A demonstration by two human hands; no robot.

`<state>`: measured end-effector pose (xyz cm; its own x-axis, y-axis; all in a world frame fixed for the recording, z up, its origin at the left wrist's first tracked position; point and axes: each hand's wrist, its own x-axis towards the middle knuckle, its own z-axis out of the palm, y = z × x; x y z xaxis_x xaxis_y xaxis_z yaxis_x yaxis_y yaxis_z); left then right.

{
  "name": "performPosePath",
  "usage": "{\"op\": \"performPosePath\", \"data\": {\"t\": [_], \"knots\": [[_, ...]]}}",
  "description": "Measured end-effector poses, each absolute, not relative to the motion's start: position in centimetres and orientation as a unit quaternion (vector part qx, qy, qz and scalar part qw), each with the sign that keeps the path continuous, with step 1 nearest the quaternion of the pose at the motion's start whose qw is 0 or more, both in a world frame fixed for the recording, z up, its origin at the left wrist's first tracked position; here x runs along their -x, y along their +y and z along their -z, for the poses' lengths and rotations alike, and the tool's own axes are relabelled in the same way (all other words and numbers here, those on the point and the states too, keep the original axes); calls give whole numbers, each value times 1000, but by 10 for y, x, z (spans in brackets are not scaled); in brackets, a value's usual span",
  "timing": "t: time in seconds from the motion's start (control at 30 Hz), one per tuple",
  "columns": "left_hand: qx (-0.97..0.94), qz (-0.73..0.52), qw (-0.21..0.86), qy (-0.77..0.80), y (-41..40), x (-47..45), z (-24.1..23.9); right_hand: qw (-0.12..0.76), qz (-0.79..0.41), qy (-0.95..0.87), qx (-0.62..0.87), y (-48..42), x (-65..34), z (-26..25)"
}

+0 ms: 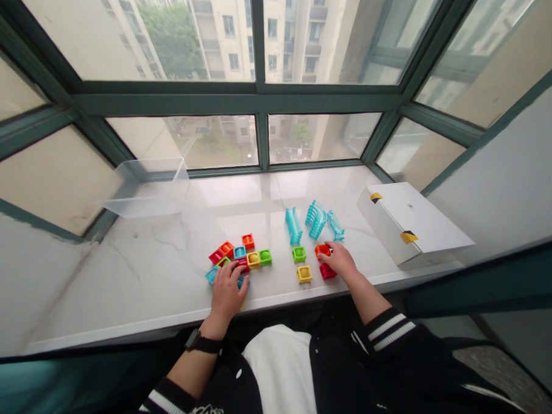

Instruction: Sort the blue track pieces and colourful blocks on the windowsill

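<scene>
While the left forearm angles forward from the near edge of the white bench (pixel 164 257), the left hand (pixel 228 291) lies palm down over the near side of a cluster of coloured blocks (pixel 253 260). Its fingers are loosely bent and a little spread, the thumb standing apart from the rest; whether they grip a block beneath, I cannot tell. A black watch (pixel 192 339) circles that wrist, and the striped cuff (pixel 169 401) sits well up the forearm.

The right forearm slants inward from the right, so that the right hand (pixel 340 262) points toward the middle of the bench. Thumb and forefinger are close together at an orange block (pixel 320 250), narrowly parted and touching it; I cannot tell whether they pinch it firmly. A red block (pixel 327 271) lies just nearer the person, beneath the edge of this hand.

Between the two hands, a green block (pixel 299 254) and a yellow block (pixel 305 274) stand apart, the green one farther back. Beyond them lie three translucent blue pieces: a straight track (pixel 293 225), a curved track (pixel 316 220) and a narrower piece (pixel 335 225). A clear bin (pixel 143 195) stands at the far left by the window, a white box (pixel 417 222) at the right.
</scene>
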<state>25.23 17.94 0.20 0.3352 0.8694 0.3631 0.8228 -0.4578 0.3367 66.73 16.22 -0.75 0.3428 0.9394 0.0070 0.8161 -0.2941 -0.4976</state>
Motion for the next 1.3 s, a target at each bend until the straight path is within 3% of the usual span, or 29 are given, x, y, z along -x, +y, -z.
{"op": "performPosePath", "data": {"t": [0.27, 0.57, 1.3], "knots": [[-814, -253, 45, 520, 180, -252, -1, 208, -153, -557, 789, 162, -667, 6], [-816, -254, 42, 518, 180, -252, 0, 265, -196, -476, 815, 139, -667, -5], [-815, -254, 47, 519, 180, -252, -1, 233, -212, -484, 817, 111, -663, 6]]}}
